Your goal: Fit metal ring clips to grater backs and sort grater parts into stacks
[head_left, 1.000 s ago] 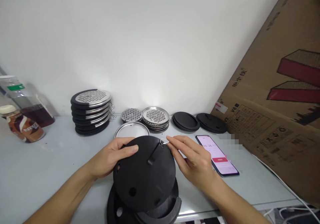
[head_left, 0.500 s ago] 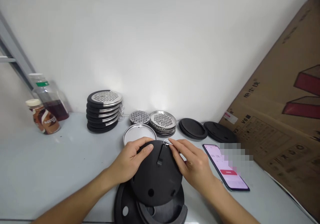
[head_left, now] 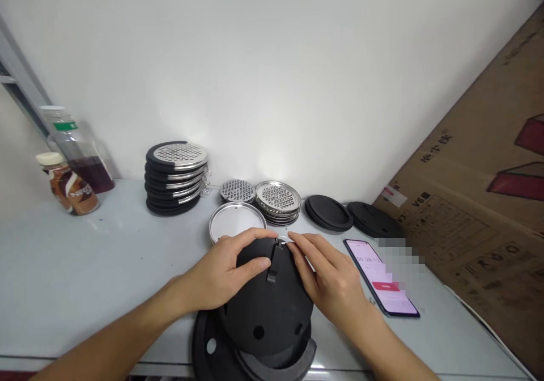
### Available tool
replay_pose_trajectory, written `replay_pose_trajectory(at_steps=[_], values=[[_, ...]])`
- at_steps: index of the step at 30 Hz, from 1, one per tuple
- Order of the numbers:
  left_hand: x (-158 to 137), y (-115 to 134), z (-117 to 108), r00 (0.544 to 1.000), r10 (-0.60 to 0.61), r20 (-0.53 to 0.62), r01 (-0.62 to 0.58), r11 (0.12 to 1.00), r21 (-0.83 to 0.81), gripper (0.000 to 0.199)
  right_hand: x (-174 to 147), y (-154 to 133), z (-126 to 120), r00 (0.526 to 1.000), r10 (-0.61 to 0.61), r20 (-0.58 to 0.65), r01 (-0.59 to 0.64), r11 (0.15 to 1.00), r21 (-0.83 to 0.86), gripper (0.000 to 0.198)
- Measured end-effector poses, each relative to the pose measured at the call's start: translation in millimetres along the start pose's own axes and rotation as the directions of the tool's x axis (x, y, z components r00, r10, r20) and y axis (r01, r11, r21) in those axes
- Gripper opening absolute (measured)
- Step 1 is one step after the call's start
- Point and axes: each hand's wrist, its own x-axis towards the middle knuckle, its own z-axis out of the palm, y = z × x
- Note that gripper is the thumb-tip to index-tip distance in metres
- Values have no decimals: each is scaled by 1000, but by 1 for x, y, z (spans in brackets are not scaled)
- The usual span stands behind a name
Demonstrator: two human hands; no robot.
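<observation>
A black round disc [head_left: 268, 307] with a slot and small holes is tilted up in front of me. My left hand [head_left: 221, 273] grips its upper left edge, thumb on the face and index finger at the top by the slot. A small metal ring [head_left: 283, 239] sits at the top of the slot, pinched by the fingertips of my right hand [head_left: 334, 273]. Below the disc lie a black holder with a raised curved rim [head_left: 308, 354] and another black round piece [head_left: 202, 338], both partly hidden. Behind my left hand is a plain metal lid [head_left: 236, 222].
At the back stand a stack of black-rimmed grater discs [head_left: 181, 154], loose metal grater plates [head_left: 278, 198] and black discs [head_left: 329, 212]. A phone [head_left: 386, 284] lies right, beside a large cardboard box [head_left: 476, 211]. Two bottles, one brown-labelled [head_left: 70, 185], stand left.
My left index finger and thumb have shifted right along the disc towards the ring and slot. My right hand keeps its pinch on the ring. The view has tilted slightly.
</observation>
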Motion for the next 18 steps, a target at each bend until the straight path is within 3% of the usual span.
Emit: replay_pose_trajectory(at_steps=[5,10,14,16,18], values=[[1,1,-1,996,-81,32,81,996,-20,20,3,-8,1,997,32,-70,-32,999,-11,29],[2,0,0,994,-76,74,78,997,-21,21,7,-11,5,996,41,-76,-41,999,8,22],[4,-1,2,995,-83,59,89,991,-103,21,15,-8,2,994,63,-86,-49,986,158,23],[5,0,4,993,-108,52,115,979,-170,23,20,-7,-2,989,147,-8,-136,933,334,23],[6,2,4,987,-145,70,158,958,-238,24,23,-7,-6,942,305,141,-334,809,483,23]])
